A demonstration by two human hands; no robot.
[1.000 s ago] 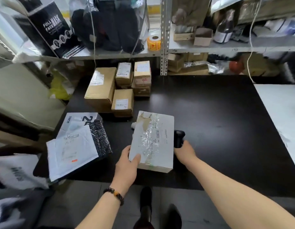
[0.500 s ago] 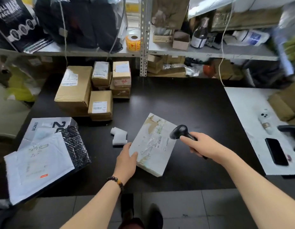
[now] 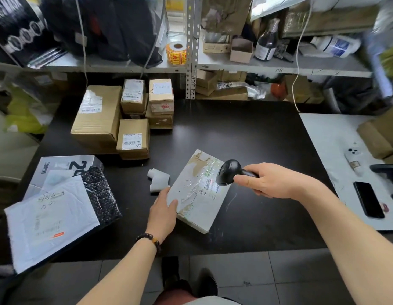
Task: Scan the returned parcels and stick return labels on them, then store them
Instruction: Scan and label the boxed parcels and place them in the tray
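Centre of frame, on black table (image 3: 246,137) | I see parcel (image 3: 197,201) lying flat, skewed | left hand (image 3: 162,213) grips its lower-left corner, thumb on top, fingertips hard to make out | right hand (image 3: 272,183) curled round scanner (image 3: 229,172), whose head partly covers barcode label (image 3: 210,183) | print unreadable | upper right blurred
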